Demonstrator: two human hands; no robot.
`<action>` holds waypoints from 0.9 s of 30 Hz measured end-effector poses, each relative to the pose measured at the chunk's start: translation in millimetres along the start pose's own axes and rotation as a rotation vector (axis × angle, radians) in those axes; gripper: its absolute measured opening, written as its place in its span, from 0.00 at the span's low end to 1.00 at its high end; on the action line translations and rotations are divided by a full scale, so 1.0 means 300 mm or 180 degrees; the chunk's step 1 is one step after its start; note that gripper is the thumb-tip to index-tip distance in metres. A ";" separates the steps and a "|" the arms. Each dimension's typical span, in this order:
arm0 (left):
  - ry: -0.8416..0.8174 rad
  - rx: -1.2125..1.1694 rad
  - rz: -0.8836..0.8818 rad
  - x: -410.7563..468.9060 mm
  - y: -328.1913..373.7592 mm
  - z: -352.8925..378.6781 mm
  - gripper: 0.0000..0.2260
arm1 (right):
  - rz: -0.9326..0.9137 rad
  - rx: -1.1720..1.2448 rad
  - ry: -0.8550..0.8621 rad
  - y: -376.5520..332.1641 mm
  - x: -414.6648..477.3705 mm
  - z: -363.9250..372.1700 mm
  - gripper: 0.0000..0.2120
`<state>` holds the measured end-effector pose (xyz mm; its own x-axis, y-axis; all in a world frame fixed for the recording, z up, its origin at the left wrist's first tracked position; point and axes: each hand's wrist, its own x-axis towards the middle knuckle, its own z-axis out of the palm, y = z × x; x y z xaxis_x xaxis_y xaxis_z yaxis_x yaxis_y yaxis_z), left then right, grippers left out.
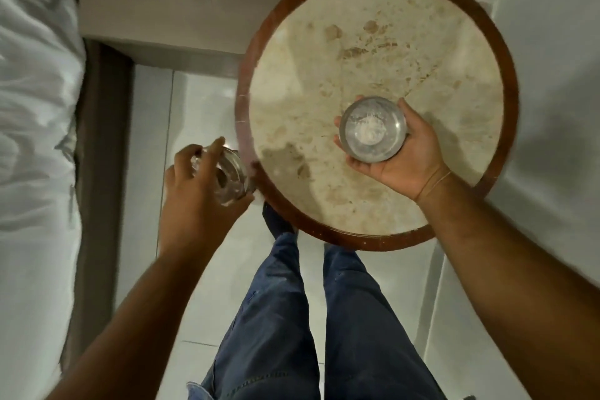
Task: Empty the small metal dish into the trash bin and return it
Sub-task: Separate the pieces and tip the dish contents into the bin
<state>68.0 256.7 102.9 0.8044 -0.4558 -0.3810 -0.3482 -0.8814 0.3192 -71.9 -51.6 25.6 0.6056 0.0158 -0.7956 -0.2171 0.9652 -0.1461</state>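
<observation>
Small metal dish (372, 129): cupped upright in my right hand (401, 153), fingers wrapped under and around its rim, above the near-right part of the round tabletop (324, 68). White residue inside. My left hand (198, 185) grips a clear glass (232, 177) just off the tabletop's near-left edge.

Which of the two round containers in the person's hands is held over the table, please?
The small metal dish, cupped in the right hand, sits above the round table. The glass jar in the left hand is beside its edge.
</observation>
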 end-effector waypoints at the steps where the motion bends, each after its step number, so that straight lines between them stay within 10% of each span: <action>1: 0.0080 -0.0030 -0.0120 -0.022 -0.029 0.001 0.47 | -0.0029 -0.0080 -0.0006 0.012 0.007 0.032 0.32; 18: 0.0692 -0.0723 -0.1658 -0.343 -0.496 0.046 0.46 | 0.0330 -0.1201 -0.0237 0.402 0.368 0.577 0.34; 27: 0.0708 -0.1228 -0.2113 -0.451 -0.585 0.198 0.47 | -0.0511 -0.3868 -0.0279 0.790 0.499 0.713 0.23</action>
<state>-8.2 465.7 46.9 0.8767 0.2202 -0.4278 0.3953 -0.8364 0.3796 131.3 235.2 -2.3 0.7305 -0.0180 -0.6827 -0.6790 0.0878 -0.7288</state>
